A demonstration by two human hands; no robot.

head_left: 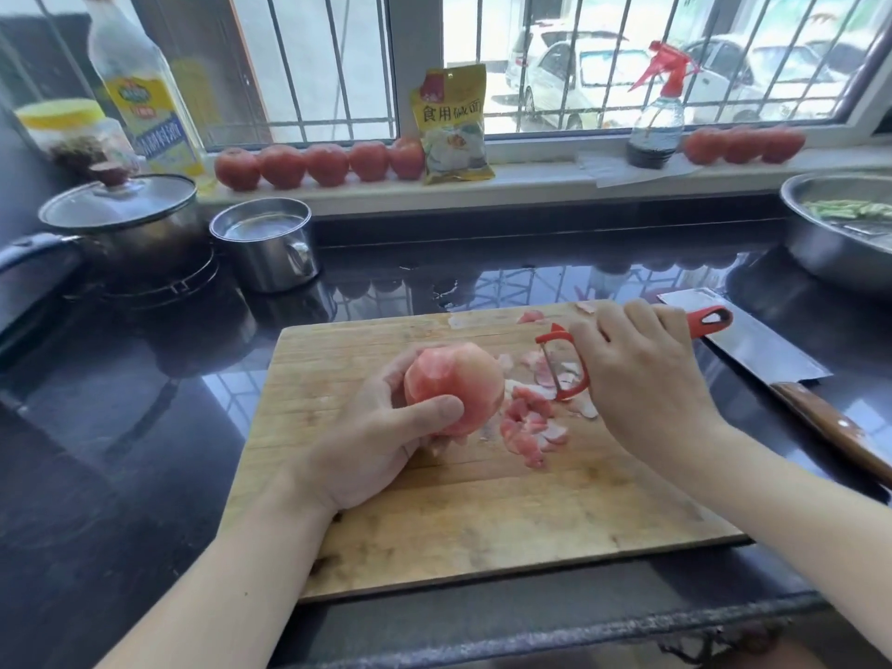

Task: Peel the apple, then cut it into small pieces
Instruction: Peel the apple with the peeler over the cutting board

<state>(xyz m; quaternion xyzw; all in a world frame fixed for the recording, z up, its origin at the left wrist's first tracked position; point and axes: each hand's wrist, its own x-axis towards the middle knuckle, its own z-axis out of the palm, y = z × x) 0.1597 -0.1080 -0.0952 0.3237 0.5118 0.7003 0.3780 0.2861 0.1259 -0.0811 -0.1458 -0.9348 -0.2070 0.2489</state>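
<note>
My left hand (371, 441) holds the apple (453, 386) above the cutting board (482, 523), thumb curled over its near face and fingers (386, 379) wrapped behind; my right hand (642, 379) grips the red peeler (564, 364), its blade just clear of the fruit's right side, over the heap of peelings (531, 422). The visible surface looks largely stripped, pale pink, so in my judgement the sound course is to rotate the apple, inspect the hidden side for remaining skin, and draw light strokes away from the thumb. The cleaver (753, 340) lies on the counter (145, 427) right of the board, for cutting afterwards.
</note>
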